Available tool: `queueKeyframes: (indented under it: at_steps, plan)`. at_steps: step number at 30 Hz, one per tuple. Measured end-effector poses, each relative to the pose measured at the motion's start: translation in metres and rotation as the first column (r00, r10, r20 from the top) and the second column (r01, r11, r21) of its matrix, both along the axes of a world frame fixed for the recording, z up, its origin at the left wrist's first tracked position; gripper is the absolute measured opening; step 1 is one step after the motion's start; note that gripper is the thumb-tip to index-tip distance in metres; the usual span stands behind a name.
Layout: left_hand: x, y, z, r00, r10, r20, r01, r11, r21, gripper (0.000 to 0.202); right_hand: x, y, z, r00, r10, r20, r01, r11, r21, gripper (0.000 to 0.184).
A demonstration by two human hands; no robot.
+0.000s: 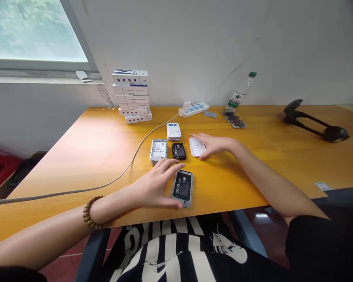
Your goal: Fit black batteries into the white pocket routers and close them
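Note:
My left hand (154, 186) is open, thumb and fingers spread around the left side of a device (183, 188) with a black 3000 mAh battery in its bay. The thumb tip is at the device's lower edge; whether it presses on it I cannot tell. Farther right, my right hand (213, 145) has its thumb and fingers around the edges of a white cover (197, 147) lying on the table. Between the hands lie loose black batteries (179, 151). Left of them is a stack of devices (159, 150) with label stickers showing, and behind sit white covers (173, 131).
White boxes (133, 100) are stacked at the back left. A grey cable (129, 166) crosses the table on the left. Along the wall are a power strip (195, 109) and a water bottle (238, 94). A black stand-like object (314, 121) lies at far right.

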State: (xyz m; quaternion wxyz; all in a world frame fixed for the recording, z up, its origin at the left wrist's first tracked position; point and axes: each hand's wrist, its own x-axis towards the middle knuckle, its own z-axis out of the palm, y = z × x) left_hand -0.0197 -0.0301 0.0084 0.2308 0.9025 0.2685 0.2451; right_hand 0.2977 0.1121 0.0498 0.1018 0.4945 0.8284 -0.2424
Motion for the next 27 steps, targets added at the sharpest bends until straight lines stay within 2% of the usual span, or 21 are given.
queueKeyframes:
  at_steps: [2,4,6,7,11,14,19,27]
  plan:
    - [-0.010,0.013,0.007,0.996,0.052,0.078,-0.060,0.993,0.105,0.084,0.000,0.002,-0.002,1.000,0.001,-0.004,-0.001,1.000,0.004,0.138]
    - [-0.023,0.034,0.009,0.985,0.138,0.105,-0.157,0.967,0.199,0.072,0.001,0.004,-0.003,1.000,0.005,-0.006,-0.005,1.000,0.004,0.138]
    - [-0.038,0.058,0.004,0.968,0.228,0.103,-0.245,0.949,0.198,0.079,0.001,0.005,-0.004,1.000,0.010,-0.005,-0.010,1.000,0.003,0.138]
    - [-0.046,0.070,0.000,0.964,0.249,0.092,-0.260,0.954,0.148,0.087,0.001,0.005,-0.004,1.000,0.013,-0.005,-0.013,1.000,0.002,0.138]
    - [-0.062,0.100,-0.022,0.979,0.204,0.026,-0.202,0.977,-0.062,0.119,-0.001,0.005,-0.003,1.000,0.016,0.014,-0.016,1.000,0.002,0.136]
    - [-0.062,0.105,-0.030,0.986,0.162,0.028,-0.155,0.972,-0.177,0.127,-0.002,0.004,-0.002,0.999,0.029,0.031,-0.029,1.000,0.009,0.134]
    - [-0.056,0.104,-0.030,0.975,0.216,0.043,-0.197,0.942,-0.273,0.124,-0.002,0.001,-0.001,0.999,0.036,0.021,-0.036,0.999,0.003,0.135]
    - [-0.052,0.097,-0.020,0.959,0.283,-0.013,-0.277,0.928,-0.249,0.122,-0.001,-0.003,-0.001,0.999,0.042,0.022,-0.042,0.999,0.017,0.130]
